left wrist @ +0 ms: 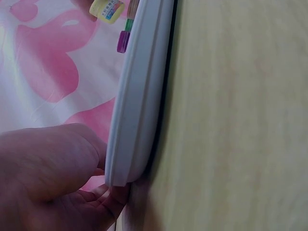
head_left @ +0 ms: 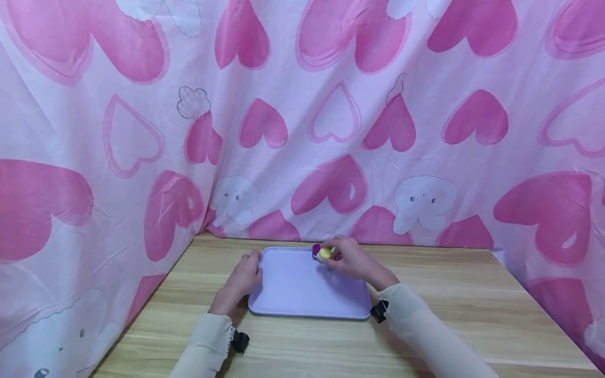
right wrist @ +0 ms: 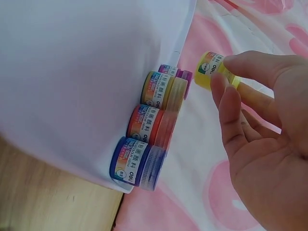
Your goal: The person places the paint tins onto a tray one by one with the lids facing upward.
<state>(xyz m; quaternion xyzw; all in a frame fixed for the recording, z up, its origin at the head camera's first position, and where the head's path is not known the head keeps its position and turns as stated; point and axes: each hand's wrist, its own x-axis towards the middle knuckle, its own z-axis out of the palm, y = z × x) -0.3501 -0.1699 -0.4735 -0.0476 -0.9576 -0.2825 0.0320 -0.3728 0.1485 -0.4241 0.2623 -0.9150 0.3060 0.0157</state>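
My right hand (head_left: pixel 352 258) pinches a small yellow paint jar (right wrist: pixel 206 72) between thumb and fingers, over the far side of a pale lilac tray (head_left: pixel 302 289). Close by on the tray stands a row of similar jars, seen in the right wrist view: a purple one (right wrist: pixel 186 82), an ochre one (right wrist: pixel 161 90), a red one (right wrist: pixel 149 124) and a blue one (right wrist: pixel 134 163). From the head, the hand hides most of that row. At the tray's left edge my left hand (head_left: pixel 244 275) grips the rim, thumb above and fingertips curled at its side in the left wrist view.
The tray lies on a wooden table (head_left: pixel 425 325). A pink heart-patterned cloth (head_left: pixel 326 173) hangs behind the table and along its left side. Black wrist cameras are strapped at both sleeves.
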